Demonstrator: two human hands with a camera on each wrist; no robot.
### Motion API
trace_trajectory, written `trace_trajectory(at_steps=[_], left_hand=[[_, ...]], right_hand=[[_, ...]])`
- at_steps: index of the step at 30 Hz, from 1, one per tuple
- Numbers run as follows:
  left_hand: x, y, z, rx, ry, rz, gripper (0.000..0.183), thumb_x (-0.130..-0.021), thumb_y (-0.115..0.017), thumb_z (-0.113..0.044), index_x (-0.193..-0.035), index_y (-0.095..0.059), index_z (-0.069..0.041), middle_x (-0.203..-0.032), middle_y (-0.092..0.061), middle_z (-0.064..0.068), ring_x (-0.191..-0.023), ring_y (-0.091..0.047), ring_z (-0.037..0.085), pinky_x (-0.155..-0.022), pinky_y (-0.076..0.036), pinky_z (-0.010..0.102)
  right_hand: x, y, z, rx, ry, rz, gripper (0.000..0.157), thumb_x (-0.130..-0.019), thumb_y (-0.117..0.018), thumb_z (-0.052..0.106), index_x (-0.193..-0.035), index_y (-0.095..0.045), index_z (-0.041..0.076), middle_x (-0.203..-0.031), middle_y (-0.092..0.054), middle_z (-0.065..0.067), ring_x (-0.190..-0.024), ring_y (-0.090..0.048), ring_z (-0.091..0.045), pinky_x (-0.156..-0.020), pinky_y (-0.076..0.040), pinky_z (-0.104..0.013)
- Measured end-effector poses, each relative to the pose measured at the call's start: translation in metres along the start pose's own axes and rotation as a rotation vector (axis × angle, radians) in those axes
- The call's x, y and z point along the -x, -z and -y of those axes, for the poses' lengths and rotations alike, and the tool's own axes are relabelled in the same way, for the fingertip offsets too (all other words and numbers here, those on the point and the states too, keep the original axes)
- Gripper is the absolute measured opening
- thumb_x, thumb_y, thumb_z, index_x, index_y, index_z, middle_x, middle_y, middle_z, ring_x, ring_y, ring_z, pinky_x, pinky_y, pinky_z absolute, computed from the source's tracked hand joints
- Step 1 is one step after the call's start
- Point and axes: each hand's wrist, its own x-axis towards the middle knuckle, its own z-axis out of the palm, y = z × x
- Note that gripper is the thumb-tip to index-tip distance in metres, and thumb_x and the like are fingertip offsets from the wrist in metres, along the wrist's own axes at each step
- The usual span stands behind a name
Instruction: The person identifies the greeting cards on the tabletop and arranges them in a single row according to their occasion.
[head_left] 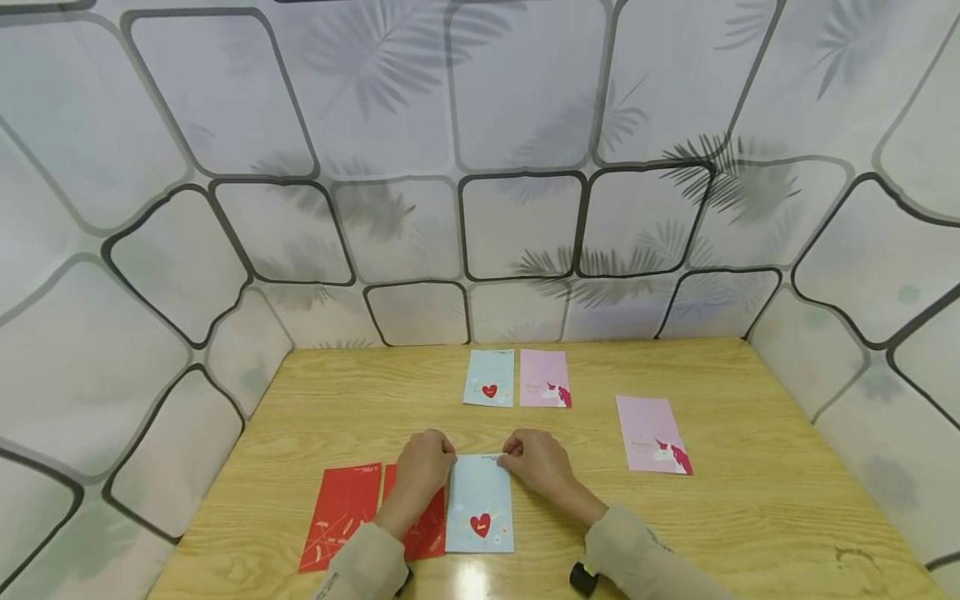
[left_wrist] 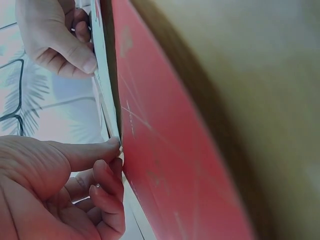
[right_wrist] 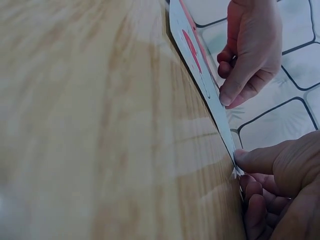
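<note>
A light blue card (head_left: 480,500) with a red heart lies low over the table in front of me, its far edge between my hands. My left hand (head_left: 424,463) pinches its far left corner between thumb and curled fingers. At the far right corner my right hand (head_left: 542,463) pinches it the same way. In the right wrist view the blue card (right_wrist: 200,75) is seen nearly edge-on, thumbs on its top. Just left of it lies a red card (head_left: 427,525), partly covered by my left forearm; the left wrist view shows this red card (left_wrist: 165,150) up close.
Another red card (head_left: 341,512) lies at the left. Farther back, a second blue heart card (head_left: 490,377) sits beside a pink unicorn card (head_left: 544,377). One more pink unicorn card (head_left: 654,433) lies to the right. Patterned fabric walls (head_left: 525,225) enclose the wooden table (head_left: 780,467).
</note>
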Motion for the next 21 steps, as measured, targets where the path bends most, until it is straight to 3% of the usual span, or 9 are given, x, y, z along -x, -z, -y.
trace_trajectory(at_steps=[7, 13, 21], left_hand=[[-0.002, 0.001, 0.007, 0.041, -0.02, -0.036, 0.008, -0.089, -0.079, -0.007, -0.083, -0.076, -0.004, -0.075, -0.067, 0.002, -0.064, -0.057, 0.016, -0.056, -0.049, 0.03], [-0.007, 0.013, 0.012, 0.104, -0.066, -0.088, 0.005, -0.089, -0.08, -0.009, -0.089, -0.078, -0.005, -0.079, -0.068, 0.002, -0.065, -0.056, 0.015, -0.055, -0.048, 0.03], [-0.011, 0.031, 0.009, 0.096, -0.045, -0.082, 0.009, -0.093, -0.077, -0.017, -0.098, -0.079, -0.009, -0.085, -0.072, 0.0, -0.064, -0.058, 0.011, -0.053, -0.045, 0.03]], right_hand=[[0.0, 0.0, -0.002, -0.027, -0.04, 0.021, 0.015, -0.088, -0.083, 0.024, -0.088, -0.074, 0.013, -0.074, -0.062, 0.009, -0.068, -0.053, -0.007, -0.061, -0.046, -0.027], [-0.001, 0.004, -0.004, -0.097, -0.076, 0.061, 0.013, -0.093, -0.078, 0.025, -0.094, -0.075, 0.012, -0.082, -0.065, 0.007, -0.074, -0.054, -0.01, -0.068, -0.048, -0.028], [-0.003, 0.021, -0.005, -0.299, -0.054, 0.159, 0.018, -0.1, -0.069, 0.017, -0.107, -0.072, 0.001, -0.089, -0.067, -0.001, -0.069, -0.058, -0.014, -0.06, -0.05, -0.026]])
